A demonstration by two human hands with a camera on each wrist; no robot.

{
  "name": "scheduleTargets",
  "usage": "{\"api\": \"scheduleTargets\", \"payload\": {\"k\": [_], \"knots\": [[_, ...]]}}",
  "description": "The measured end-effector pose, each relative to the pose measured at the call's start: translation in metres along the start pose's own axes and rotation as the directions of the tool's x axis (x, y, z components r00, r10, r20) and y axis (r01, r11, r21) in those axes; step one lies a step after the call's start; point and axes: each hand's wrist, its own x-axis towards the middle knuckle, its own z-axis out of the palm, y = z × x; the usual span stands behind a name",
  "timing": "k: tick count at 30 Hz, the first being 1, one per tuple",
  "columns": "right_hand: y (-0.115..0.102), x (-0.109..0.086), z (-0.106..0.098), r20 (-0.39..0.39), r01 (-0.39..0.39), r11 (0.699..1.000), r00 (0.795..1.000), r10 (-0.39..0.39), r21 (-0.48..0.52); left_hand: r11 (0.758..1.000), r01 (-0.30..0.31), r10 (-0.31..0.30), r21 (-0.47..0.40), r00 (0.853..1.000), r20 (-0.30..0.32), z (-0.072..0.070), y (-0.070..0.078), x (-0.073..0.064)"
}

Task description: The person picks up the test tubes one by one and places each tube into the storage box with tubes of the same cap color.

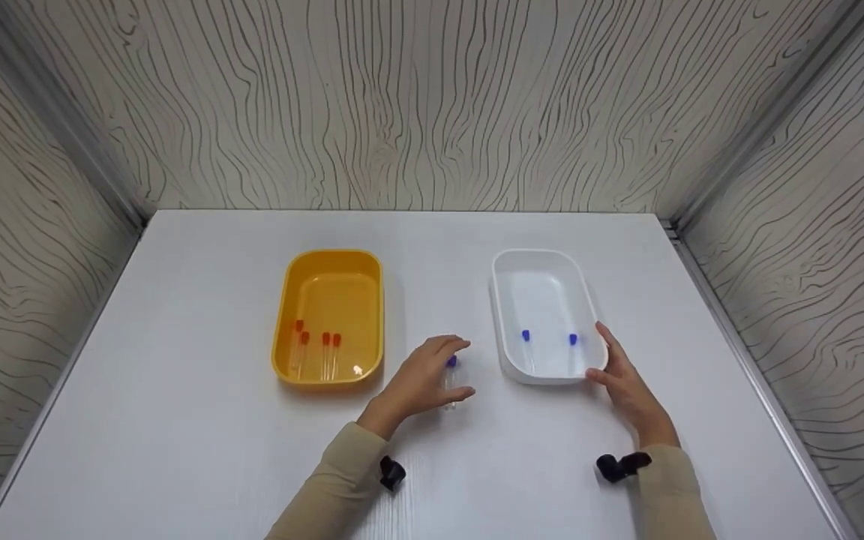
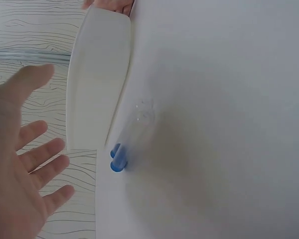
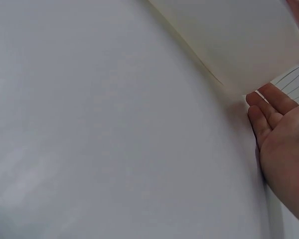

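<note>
Two clear tubes with blue caps (image 2: pixel 118 158) lie side by side on the table between the trays. My left hand (image 1: pixel 423 376) hovers over them with thumb and fingers spread, partly hiding them in the head view; its palm holds nothing in the left wrist view. At the near right corner of the white tray (image 1: pixel 505 330), my right hand (image 1: pixel 631 390) grips the rim, thumb on the near side and fingers along the right wall. Inside that tray lie two more tubes with blue caps (image 1: pixel 526 335).
Left of my left hand stands a yellow tray (image 1: pixel 334 260) with several red-capped tubes (image 1: pixel 326 340) in its near half. Patterned panels (image 1: pixel 387 105) rise behind the white table (image 1: pixel 199 300) and on both sides.
</note>
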Motion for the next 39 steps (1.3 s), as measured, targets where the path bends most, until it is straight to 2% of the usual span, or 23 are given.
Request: {"api": "scheduleTargets", "payload": {"k": [7, 11, 14, 18, 23, 36, 39], "knots": [[0.002, 0.000, 0.000, -0.003, 0.010, 1.000, 1.000, -0.010, 0.003, 0.998, 0.066, -0.066, -0.005, 0.996, 0.063, 0.001, -0.010, -0.006], [0.001, 0.000, 0.000, 0.002, 0.013, 1.000, 1.000, -0.013, 0.003, 0.994, 0.112, -0.109, -0.017, 0.987, 0.116, 0.002, -0.015, -0.008], [0.001, 0.000, 0.001, 0.015, 0.027, 0.999, 0.999, -0.028, 0.041, 0.988, 0.151, -0.146, -0.023, 0.978, 0.148, 0.004, -0.018, -0.009], [0.001, 0.001, 0.001, 0.021, 0.036, 0.997, 0.999, -0.037, 0.066, 0.986, 0.169, -0.166, -0.007, 0.972, 0.167, 0.004, -0.021, -0.011], [0.001, 0.000, 0.000, 0.011, 0.027, 0.999, 1.000, -0.028, 0.045, 0.984, 0.181, -0.177, -0.001, 0.968, 0.178, 0.006, -0.025, -0.012], [0.003, -0.002, -0.001, 0.013, 0.035, 0.999, 0.999, -0.035, 0.025, 0.961, 0.276, -0.266, -0.009, 0.933, 0.244, 0.007, -0.026, -0.016], [0.003, -0.002, -0.001, 0.010, 0.035, 0.999, 0.999, -0.035, 0.024, 0.961, 0.278, -0.267, -0.009, 0.932, 0.246, 0.007, -0.027, -0.016]]}}
